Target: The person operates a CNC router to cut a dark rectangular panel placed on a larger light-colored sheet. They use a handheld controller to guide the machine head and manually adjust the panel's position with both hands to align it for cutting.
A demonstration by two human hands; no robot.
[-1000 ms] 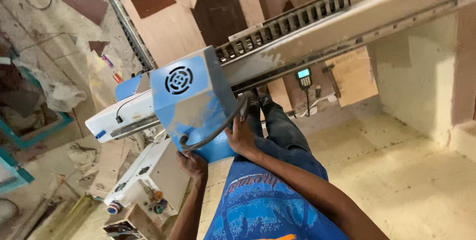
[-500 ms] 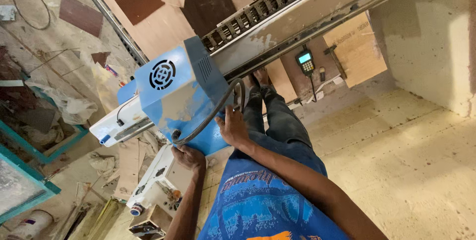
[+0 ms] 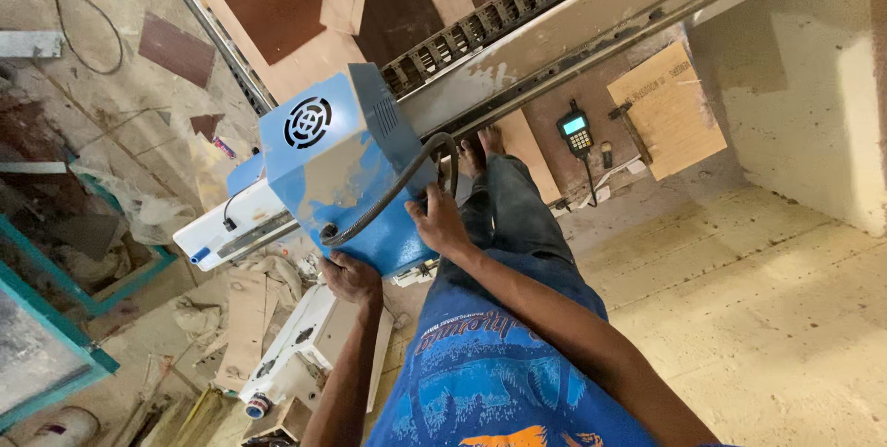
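Where the view begins at the left, a teal-framed bin (image 3: 55, 318) sits on the floor holding grey rags or debris, its contents too dim to sort. Next right, a white and blue machine arm (image 3: 231, 225) juts from under the blue housing (image 3: 342, 165), a boxy metal cover with a round vent grille on its face. The housing rides on a long pale gantry beam (image 3: 591, 27), whose long axis runs from lower left to upper right and leaves the frame at the top right corner. A black corrugated cable (image 3: 388, 193) loops across the housing's side. Below, a white sewing-machine-like unit (image 3: 296, 355) lies on the floor, partly cut off at the bottom edge. The left hand (image 3: 351, 278) presses against the housing's lower edge, fingers curled on its underside; their tips are hidden. The right hand (image 3: 439, 223) rests on the housing's lower right side, fingers bent around the cable; whether they close fully on it cannot be told. The person's blue printed shirt and dark trousers fill the lower middle, and a foot shows beneath the beam. Further right, a handheld controller (image 3: 577, 133) with a lit screen lies on the floor beside a plywood offcut (image 3: 670, 110). A plastered wall (image 3: 813, 68) closes the right side.
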